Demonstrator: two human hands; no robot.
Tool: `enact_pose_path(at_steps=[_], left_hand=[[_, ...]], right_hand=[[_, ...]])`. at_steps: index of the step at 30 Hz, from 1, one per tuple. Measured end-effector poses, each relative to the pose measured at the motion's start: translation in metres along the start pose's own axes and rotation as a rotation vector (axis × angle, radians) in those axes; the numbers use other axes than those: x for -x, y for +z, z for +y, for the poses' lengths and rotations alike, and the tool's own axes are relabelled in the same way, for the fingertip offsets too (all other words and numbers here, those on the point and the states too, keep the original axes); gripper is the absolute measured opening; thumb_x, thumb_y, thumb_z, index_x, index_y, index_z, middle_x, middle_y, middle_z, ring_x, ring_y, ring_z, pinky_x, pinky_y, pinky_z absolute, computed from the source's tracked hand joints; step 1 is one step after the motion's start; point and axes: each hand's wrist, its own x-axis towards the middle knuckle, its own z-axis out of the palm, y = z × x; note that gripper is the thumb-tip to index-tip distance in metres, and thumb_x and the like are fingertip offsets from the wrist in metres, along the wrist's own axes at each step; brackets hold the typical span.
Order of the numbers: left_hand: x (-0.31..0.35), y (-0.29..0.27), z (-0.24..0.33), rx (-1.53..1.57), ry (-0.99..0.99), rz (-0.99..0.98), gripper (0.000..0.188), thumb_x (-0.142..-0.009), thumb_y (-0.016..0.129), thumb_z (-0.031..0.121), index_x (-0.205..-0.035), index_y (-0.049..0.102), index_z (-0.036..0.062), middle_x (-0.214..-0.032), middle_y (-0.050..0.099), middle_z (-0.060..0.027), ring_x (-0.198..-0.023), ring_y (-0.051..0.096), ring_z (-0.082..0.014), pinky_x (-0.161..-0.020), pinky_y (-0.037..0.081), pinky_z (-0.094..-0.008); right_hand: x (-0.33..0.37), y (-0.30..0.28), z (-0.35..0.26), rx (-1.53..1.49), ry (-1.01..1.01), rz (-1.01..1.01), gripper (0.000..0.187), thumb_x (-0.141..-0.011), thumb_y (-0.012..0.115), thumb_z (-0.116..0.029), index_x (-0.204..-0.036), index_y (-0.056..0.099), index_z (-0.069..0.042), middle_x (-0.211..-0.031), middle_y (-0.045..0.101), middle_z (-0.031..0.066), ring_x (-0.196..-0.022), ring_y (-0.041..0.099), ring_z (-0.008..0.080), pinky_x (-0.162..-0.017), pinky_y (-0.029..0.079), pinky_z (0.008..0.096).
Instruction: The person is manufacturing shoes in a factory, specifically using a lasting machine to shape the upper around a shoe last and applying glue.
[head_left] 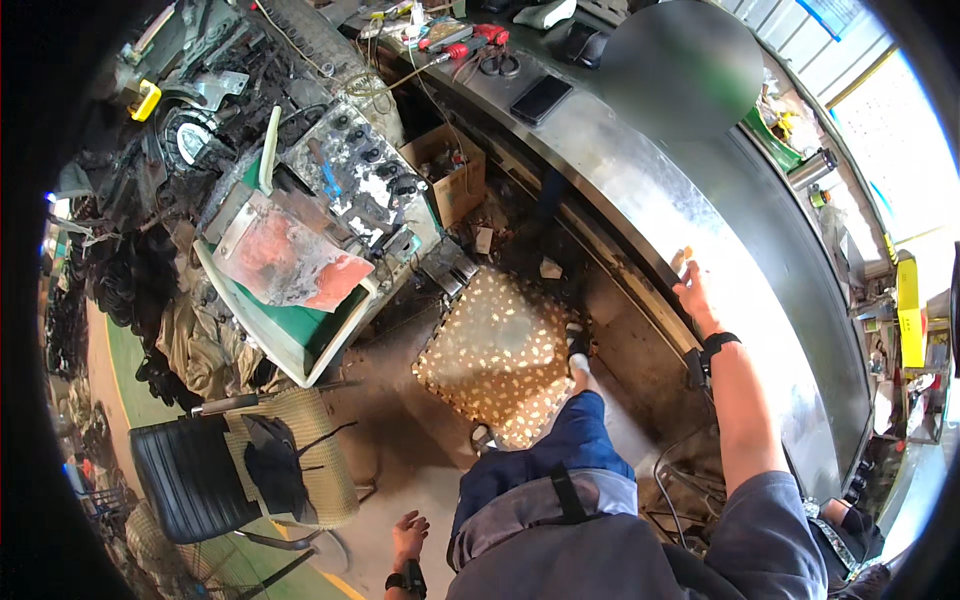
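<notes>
My right hand (692, 294) reaches over the left edge of the long metal conveyor-like bench (660, 190). Its fingers are bent together around a small orange piece (686, 253), whose kind is too small to tell. Low beside my body, my left hand (409, 532) hangs with loosely curled, parted fingers and nothing in it. The nearest thing to it is a chair (180, 480) with a black backrest and a dark cloth on its seat. Both wrists wear dark bands.
A black phone (541, 99) and a red tool (480, 40) lie on the bench's far end. A speckled mat (500, 355) is under my feet. On the left stand a white-rimmed green bin (300, 375) and a cluttered, dirty machine (350, 150). A cardboard box (455, 185) sits behind.
</notes>
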Motion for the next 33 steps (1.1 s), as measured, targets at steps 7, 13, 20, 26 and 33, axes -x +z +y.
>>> enact_pose_path(at_steps=[7,13,20,26,33], left_hand=[[-0.020,0.019,-0.014,0.104,-0.027,0.071,0.045,-0.092,0.060,0.005,-0.136,0.054,-0.0038,-0.114,0.068,-0.0181,-0.099,0.069,-0.0259,-0.084,0.057,-0.0359],[0.007,0.039,-0.034,0.165,-0.033,-0.002,0.045,-0.090,0.061,0.002,-0.134,0.054,-0.0052,-0.108,0.069,-0.0175,-0.094,0.069,-0.0243,-0.080,0.056,-0.0350],[0.036,0.011,-0.073,0.171,-0.138,0.070,0.045,-0.091,0.063,0.003,-0.134,0.054,-0.0040,-0.111,0.070,-0.0189,-0.096,0.070,-0.0271,-0.082,0.058,-0.0374],[0.034,-0.037,-0.113,0.142,-0.155,0.220,0.044,-0.089,0.063,0.003,-0.132,0.054,-0.0061,-0.107,0.069,-0.0197,-0.089,0.072,-0.0289,-0.075,0.059,-0.0382],[0.017,0.004,-0.100,0.219,-0.178,0.191,0.045,-0.090,0.061,0.003,-0.133,0.053,-0.0066,-0.110,0.069,-0.0205,-0.094,0.071,-0.0282,-0.080,0.059,-0.0379]], right_hand=[[-0.004,0.006,0.001,-0.062,-0.093,0.017,0.051,-0.072,0.082,-0.004,-0.117,0.058,-0.006,-0.083,0.061,0.0078,-0.082,0.058,0.0284,-0.074,0.046,0.0439],[-0.004,0.005,0.010,-0.031,-0.045,-0.018,0.056,-0.070,0.082,-0.003,-0.121,0.058,-0.007,-0.086,0.061,0.0074,-0.084,0.059,0.0291,-0.078,0.046,0.0432],[-0.003,0.000,0.003,0.026,-0.098,0.047,0.034,-0.070,0.082,-0.007,-0.093,0.056,-0.005,-0.074,0.061,0.0117,-0.076,0.061,0.0314,-0.074,0.048,0.0446],[-0.007,0.011,0.029,0.015,-0.206,0.077,0.039,-0.074,0.078,-0.005,-0.106,0.054,-0.003,-0.090,0.057,0.0130,-0.082,0.058,0.0279,-0.078,0.048,0.0445],[-0.001,0.022,0.008,-0.128,-0.032,-0.040,0.048,-0.076,0.073,-0.002,-0.120,0.052,-0.003,-0.096,0.056,0.0129,-0.097,0.051,0.0314,-0.089,0.041,0.0466]])
